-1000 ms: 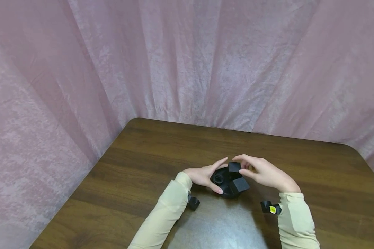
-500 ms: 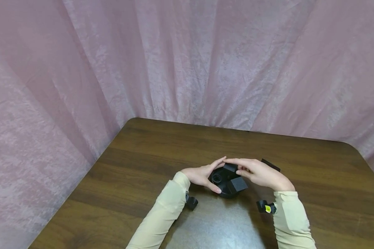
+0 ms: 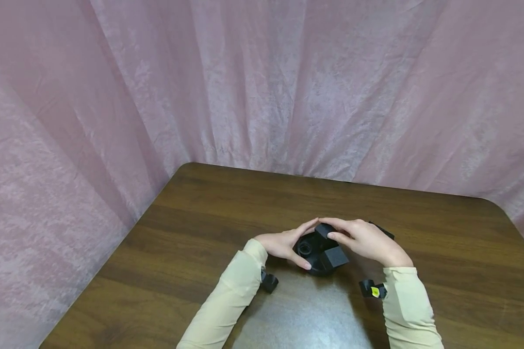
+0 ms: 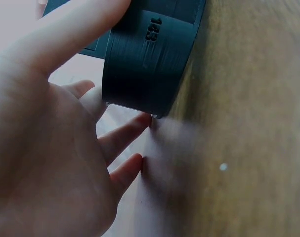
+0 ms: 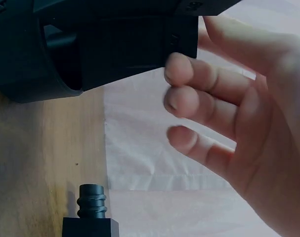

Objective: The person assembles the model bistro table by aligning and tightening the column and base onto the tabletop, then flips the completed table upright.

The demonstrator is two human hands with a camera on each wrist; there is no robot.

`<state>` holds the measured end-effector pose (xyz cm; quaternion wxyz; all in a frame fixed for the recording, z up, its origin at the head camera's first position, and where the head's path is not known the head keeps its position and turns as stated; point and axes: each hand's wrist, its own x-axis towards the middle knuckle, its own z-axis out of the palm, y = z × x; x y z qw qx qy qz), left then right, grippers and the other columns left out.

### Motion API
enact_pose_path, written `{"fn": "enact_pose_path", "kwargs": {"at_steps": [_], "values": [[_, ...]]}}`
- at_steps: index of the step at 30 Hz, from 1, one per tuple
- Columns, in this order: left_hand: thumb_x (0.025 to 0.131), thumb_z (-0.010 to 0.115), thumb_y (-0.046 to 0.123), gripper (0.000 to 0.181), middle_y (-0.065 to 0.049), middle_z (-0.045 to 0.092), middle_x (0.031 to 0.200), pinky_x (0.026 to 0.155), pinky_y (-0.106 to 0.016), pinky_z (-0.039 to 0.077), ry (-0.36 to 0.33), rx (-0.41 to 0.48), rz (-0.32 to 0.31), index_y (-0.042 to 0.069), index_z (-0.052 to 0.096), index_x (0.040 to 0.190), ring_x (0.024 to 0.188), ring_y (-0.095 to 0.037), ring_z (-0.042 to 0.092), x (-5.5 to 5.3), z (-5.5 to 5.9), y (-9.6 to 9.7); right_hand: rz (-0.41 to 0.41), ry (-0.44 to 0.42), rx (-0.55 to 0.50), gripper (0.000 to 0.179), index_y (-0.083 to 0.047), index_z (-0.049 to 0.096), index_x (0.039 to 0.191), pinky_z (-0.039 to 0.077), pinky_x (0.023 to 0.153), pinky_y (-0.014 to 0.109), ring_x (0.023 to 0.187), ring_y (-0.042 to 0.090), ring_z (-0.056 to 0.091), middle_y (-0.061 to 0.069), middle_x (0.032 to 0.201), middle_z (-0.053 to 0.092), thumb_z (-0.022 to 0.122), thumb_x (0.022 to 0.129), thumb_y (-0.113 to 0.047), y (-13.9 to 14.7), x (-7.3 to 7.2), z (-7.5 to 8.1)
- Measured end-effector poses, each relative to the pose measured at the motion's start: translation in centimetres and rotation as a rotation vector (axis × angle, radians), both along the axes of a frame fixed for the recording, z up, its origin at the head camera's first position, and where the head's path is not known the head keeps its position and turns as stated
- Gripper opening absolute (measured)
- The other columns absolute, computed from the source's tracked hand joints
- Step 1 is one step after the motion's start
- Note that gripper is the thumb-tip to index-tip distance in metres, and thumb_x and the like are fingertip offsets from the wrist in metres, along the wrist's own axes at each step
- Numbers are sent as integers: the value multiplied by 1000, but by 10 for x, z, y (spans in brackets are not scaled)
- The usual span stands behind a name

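Note:
On the table lies a round black plastic base (image 3: 316,264) with a ring-shaped hole and rectangular blocks on top. My left hand (image 3: 284,245) grips its left side, thumb along the near rim and fingers behind it. In the left wrist view the base's curved wall (image 4: 145,64) carries raised digits, and the thumb lies against it. My right hand (image 3: 367,242) pinches the far black block (image 3: 324,230) between thumb and fingers. In the right wrist view this block (image 5: 135,47) sticks out past the round wall, with several right-hand fingers (image 5: 189,101) curled near its edge.
A thin black piece (image 3: 383,230) lies behind my right hand, partly hidden. A black part with a threaded stud (image 5: 92,202) shows low in the right wrist view. The brown wooden table (image 3: 227,203) meets a pink curtain (image 3: 262,97) at the back.
My right hand first shifts left over the far block, then its thumb moves onto the block's face. The block now tilts more. The thin black piece has come into sight. My left hand stays.

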<state>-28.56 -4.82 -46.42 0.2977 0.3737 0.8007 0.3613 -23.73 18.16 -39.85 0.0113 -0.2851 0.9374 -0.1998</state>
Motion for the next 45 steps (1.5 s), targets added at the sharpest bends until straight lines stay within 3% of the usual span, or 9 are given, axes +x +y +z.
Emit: {"fn": "enact_pose_path", "kwargs": {"at_steps": [5,7,12,19,29,32,35,39,45], "values": [[72,72,37,109,9,6,151,109,-45,18,4,-6,-3,43,-15,137,139,-11,7,-1,1,0,-52,98,-17,40,-26,54,121,42,62,26,73,4,52,-10,89,58,53,86,-44,-3,-2,-1],[73,72,37,109,9,6,151,109,-45,17,-2,-13,-2,44,-16,137,139,-11,7,-1,1,1,-61,140,-32,37,-26,57,116,42,63,27,75,6,49,-9,87,52,55,84,-45,-5,-3,-3],[72,72,38,109,10,6,151,110,-44,17,9,-19,2,45,-15,136,139,-11,7,-2,2,3,-40,118,-85,36,-25,55,116,46,82,39,101,13,53,-8,110,54,54,85,-45,-8,-5,-7],[71,72,42,106,11,11,150,110,-39,18,51,-54,13,35,-7,141,138,-7,11,-3,4,5,-23,75,-22,38,-45,41,128,45,66,28,80,4,56,-14,111,49,43,90,-47,-9,-3,-8],[71,73,38,109,7,12,150,111,-37,16,33,-7,-5,38,-12,140,138,-5,11,-1,0,6,-125,30,-5,40,-43,40,129,41,65,28,69,3,50,-14,98,48,30,92,-53,-7,-3,-12],[70,74,37,110,7,13,150,111,-37,17,43,8,-13,42,-13,138,137,-5,12,0,0,6,-139,48,-3,40,-40,41,131,44,69,33,75,8,54,-11,98,51,32,93,-50,-5,-4,-13],[70,74,35,110,8,14,150,111,-36,17,48,30,-20,43,-11,138,137,-4,12,-1,-1,5,-159,54,-15,40,-35,41,132,46,79,42,94,18,60,-6,112,57,36,94,-45,-3,-5,-12],[70,74,36,110,11,13,149,111,-36,17,48,24,-18,42,-13,138,137,-3,12,-1,-2,3,-177,40,-42,42,-26,44,132,42,88,49,113,26,54,4,126,55,38,94,-42,0,-7,-11],[71,74,34,112,14,12,149,111,-37,15,44,21,-25,37,-15,139,137,-5,9,0,-1,0,-197,59,-59,39,-19,53,126,47,80,44,97,23,62,5,113,64,45,93,-38,3,-8,-9]]}}
